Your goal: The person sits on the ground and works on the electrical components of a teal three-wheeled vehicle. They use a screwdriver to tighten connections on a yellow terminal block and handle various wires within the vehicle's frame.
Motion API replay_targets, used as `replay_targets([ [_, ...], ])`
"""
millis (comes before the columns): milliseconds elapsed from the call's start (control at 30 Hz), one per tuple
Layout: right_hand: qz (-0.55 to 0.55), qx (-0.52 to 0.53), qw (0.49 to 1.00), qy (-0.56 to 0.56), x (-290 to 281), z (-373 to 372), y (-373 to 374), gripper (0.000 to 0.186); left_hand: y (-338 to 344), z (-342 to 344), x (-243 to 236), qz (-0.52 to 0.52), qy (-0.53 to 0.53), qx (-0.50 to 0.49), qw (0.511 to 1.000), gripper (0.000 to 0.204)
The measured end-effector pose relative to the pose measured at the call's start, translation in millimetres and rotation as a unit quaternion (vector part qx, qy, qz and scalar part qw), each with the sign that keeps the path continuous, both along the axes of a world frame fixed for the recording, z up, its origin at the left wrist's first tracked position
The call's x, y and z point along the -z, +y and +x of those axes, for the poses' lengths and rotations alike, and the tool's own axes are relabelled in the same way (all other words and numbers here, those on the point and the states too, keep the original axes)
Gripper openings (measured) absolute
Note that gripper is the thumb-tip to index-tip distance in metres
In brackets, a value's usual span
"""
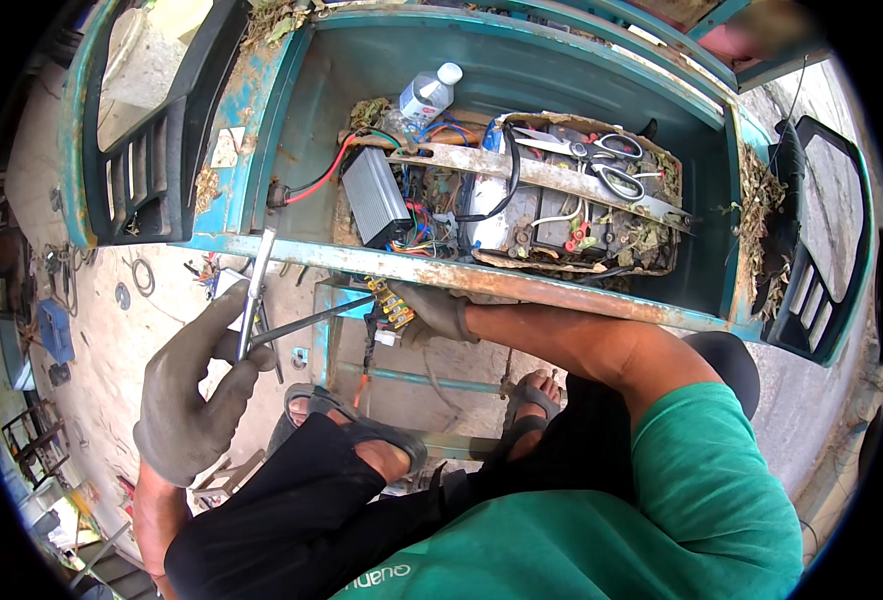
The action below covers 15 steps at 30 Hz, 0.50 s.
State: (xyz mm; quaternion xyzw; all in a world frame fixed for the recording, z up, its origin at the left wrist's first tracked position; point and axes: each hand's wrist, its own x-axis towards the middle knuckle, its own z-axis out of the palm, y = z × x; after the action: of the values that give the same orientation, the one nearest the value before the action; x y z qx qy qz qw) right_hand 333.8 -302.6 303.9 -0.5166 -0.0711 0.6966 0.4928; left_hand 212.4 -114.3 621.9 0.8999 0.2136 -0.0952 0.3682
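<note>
In my gloved left hand (197, 385) is an angled metal tool (312, 322), with a silver bar pinched between thumb and fingers and a long dark shaft. The shaft's tip reaches a yellow terminal block (392, 305) with metal contacts. My gloved right hand (437, 312) grips that block from the right, just below the near rim of a teal metal box; its fingers are partly hidden. Dark and orange wires (367, 360) hang beneath the block.
The rusty teal box (522, 290) holds a silver finned controller (377, 197), tangled wires, a plastic bottle (430, 95), scissors (617, 165) and a metal strip (552, 178) over a battery-like unit. Black plastic panels (167, 150) flank it. A teal frame bar (432, 381) crosses near my feet.
</note>
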Motion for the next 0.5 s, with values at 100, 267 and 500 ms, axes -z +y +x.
replay_targets([
  [100,0.002,-0.019,1.000,0.010,0,3,1,0.082,0,5,-6,-0.087,0.095,-0.066,0.990,0.057],
  [267,-0.042,-0.010,0.999,0.013,-7,4,3,0.075,9,11,1,0.166,-0.099,0.264,0.945,0.046],
  [500,-0.018,-0.015,1.000,0.018,4,2,1,0.077,1,13,7,0.193,-0.150,0.235,0.941,0.039],
])
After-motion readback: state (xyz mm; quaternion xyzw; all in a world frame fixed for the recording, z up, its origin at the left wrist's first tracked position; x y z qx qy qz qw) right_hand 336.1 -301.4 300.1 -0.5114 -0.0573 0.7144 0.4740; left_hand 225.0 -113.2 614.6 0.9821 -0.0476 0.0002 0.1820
